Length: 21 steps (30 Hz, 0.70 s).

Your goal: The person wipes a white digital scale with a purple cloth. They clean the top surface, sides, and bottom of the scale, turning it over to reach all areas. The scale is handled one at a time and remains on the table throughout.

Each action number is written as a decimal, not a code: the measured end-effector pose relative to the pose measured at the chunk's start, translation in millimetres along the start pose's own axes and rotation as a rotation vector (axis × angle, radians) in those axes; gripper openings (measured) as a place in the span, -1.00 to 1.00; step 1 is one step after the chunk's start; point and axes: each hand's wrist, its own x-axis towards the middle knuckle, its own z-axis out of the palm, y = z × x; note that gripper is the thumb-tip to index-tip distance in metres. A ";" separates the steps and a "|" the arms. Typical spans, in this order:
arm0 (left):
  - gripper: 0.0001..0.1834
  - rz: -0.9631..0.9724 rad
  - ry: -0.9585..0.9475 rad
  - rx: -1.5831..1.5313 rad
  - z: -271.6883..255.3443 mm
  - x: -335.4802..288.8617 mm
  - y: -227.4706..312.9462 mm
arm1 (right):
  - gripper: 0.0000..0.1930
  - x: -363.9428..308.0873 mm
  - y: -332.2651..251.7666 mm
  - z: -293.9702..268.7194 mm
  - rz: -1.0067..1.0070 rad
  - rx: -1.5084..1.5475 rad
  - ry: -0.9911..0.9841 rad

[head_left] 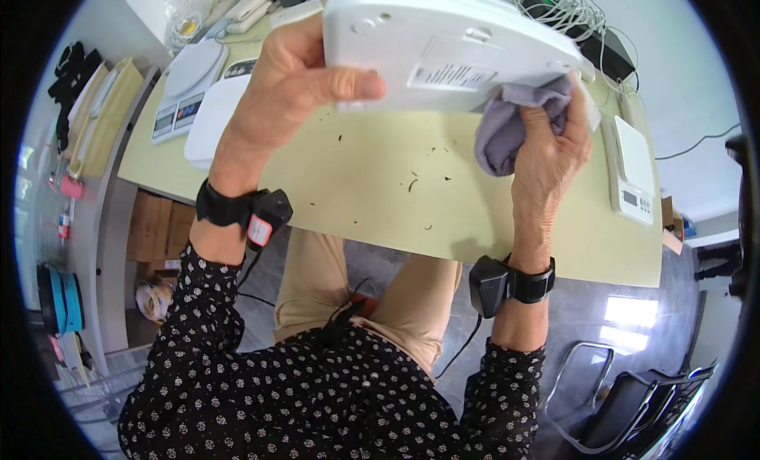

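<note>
A white flat device [443, 48], seemingly a kitchen scale, is tilted up above the table with its underside, small feet and label facing me. My left hand [305, 76] is closed on its left end, thumb across the underside. In my right hand [550, 139] is a bunched grey-purple cloth [500, 135], pressed against the device's lower right edge. Some right fingers are hidden behind the cloth and the device. The device's front side is out of sight.
Dark crumbs [412, 184] lie scattered on the pale yellow table [356, 191]. At the left are a kitchen scale [190, 84] and a white scale-like plate [212, 131]; another scale [632, 171] stands at the right. Tangled cables [566, 17] sit at the back right. A chair [633, 412] is behind, lower right.
</note>
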 end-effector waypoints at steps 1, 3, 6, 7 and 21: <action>-0.56 0.014 0.022 -0.047 1.4 -4.1 4.1 | -0.53 -0.5 -0.5 -0.8 -0.072 0.063 -0.037; -0.56 0.055 0.038 0.101 4.1 -9.8 12.0 | -0.54 -1.3 -2.1 -0.5 0.036 -0.032 -0.088; -0.55 0.033 0.031 0.134 7.3 -11.7 19.4 | -0.57 -1.1 -3.9 0.9 0.062 -0.113 -0.122; -0.56 -0.013 0.002 0.182 7.8 -9.4 21.1 | -0.59 -0.9 -5.0 1.0 0.069 -0.118 -0.125; -0.45 -0.197 0.330 -0.292 1.4 4.2 -3.1 | -0.58 4.5 -7.6 -10.5 0.208 0.105 -0.158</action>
